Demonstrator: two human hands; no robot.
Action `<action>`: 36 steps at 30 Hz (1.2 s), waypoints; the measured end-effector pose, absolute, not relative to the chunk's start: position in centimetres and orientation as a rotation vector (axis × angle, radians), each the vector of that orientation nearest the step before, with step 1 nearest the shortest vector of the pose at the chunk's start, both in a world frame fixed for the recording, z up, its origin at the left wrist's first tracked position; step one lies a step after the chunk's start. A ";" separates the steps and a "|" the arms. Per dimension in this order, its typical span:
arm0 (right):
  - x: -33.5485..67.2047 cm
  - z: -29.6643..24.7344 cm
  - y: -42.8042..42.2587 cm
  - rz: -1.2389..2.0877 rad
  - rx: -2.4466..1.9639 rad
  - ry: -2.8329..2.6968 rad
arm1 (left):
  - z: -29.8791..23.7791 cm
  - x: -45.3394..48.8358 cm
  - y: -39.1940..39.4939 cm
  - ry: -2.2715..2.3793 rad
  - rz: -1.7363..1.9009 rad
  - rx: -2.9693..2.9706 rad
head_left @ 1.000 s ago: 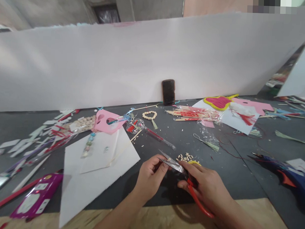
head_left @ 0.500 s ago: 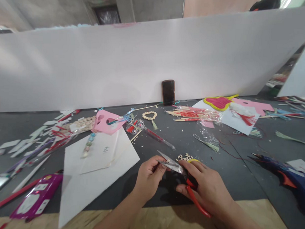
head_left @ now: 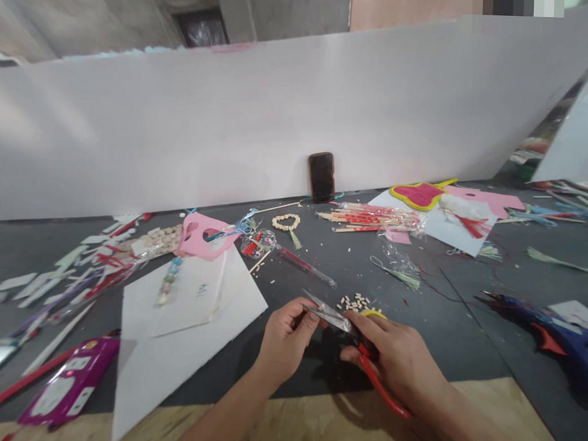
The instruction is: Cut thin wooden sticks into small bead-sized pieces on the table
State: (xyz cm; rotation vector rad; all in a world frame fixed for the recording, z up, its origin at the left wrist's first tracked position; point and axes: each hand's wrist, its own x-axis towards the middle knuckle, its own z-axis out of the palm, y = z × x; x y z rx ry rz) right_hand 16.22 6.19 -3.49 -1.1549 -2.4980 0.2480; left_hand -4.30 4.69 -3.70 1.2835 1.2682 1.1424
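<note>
My right hand is wrapped round a pair of scissors with red handles, its metal blades pointing left and slightly parted. My left hand is closed in a pinch right at the blades. A tiny pale piece shows between the blades by its fingertips; most of it is hidden. Just beyond the scissors lies a little heap of short pale cut pieces, with a yellow curved item partly covered by my right hand.
White boards and a purple case lie left. A glue gun rests at right. Behind are a beaded bracelet, bundled sticks and a phone leaning on a white panel.
The scissor blades look slightly closer together. Both hands stay in nearly the same place, while the whole view has shifted a little.
</note>
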 end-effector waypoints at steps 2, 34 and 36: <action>16.2 -3.4 6.1 0.256 -1.145 -2.493 | -3.5 -4.3 4.6 1.264 1.143 1.265; 16.3 -2.9 5.9 0.240 -1.192 -2.538 | -3.2 -4.2 4.5 1.273 1.090 1.323; 16.3 -3.0 5.8 0.237 -1.196 -2.542 | -3.1 -4.2 4.5 1.269 1.092 1.326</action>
